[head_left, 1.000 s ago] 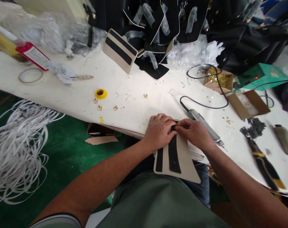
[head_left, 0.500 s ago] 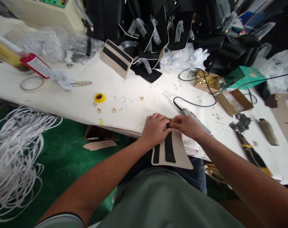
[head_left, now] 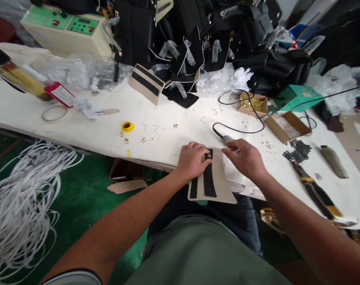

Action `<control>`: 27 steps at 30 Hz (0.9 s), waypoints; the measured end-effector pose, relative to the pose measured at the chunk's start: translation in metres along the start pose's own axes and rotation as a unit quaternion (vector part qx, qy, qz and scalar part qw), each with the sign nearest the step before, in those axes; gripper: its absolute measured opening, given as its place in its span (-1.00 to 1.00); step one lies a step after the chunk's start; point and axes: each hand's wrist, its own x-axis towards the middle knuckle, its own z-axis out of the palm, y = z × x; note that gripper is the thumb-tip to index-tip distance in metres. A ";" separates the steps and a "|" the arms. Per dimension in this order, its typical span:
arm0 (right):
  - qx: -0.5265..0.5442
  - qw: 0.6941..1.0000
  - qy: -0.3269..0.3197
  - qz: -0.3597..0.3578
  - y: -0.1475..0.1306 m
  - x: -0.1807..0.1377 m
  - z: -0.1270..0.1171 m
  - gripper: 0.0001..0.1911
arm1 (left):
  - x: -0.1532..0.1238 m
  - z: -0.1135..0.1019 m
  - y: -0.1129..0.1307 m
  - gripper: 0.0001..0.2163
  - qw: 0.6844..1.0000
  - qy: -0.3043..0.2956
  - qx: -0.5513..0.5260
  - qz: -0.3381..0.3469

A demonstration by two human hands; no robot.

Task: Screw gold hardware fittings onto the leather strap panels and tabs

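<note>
The shirt (head_left: 209,249) is grey-green; the sleeve hem (head_left: 74,276), striped; the jeans (head_left: 247,221), blue.

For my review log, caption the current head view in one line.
Left hand on a black-striped beige panel, right hand by a grey corded tool.

One white table (head_left: 99,134). On its left we find a thin ring (head_left: 54,120), a red container (head_left: 60,95) and a yellow roll (head_left: 132,127), with gold fittings (head_left: 143,140) near it. On its right we list dark clips (head_left: 299,151) in a heap, pliers (head_left: 315,190), an olive bottle (head_left: 334,161), an open carton (head_left: 276,131) and a box (head_left: 247,110) of gold bits (head_left: 252,102). Mid-table, we record a corded tool (head_left: 226,139), partly hidden; at the near edge, a beige panel (head_left: 224,170), partly overhanging.
</note>
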 end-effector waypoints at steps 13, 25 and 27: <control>0.053 0.995 -0.024 0.084 0.045 -0.006 -0.032 -0.52 | 0.000 0.003 -0.001 -0.77 1.000 0.003 -0.010 -0.015; 0.480 0.867 0.133 0.018 -0.060 0.026 0.018 -0.53 | 0.001 -0.001 0.002 -0.75 1.000 -0.005 -0.008 -0.013; 0.498 0.853 0.152 -0.005 -0.063 0.027 0.027 -0.50 | 0.001 -0.001 0.001 -0.75 1.000 -0.007 -0.010 -0.015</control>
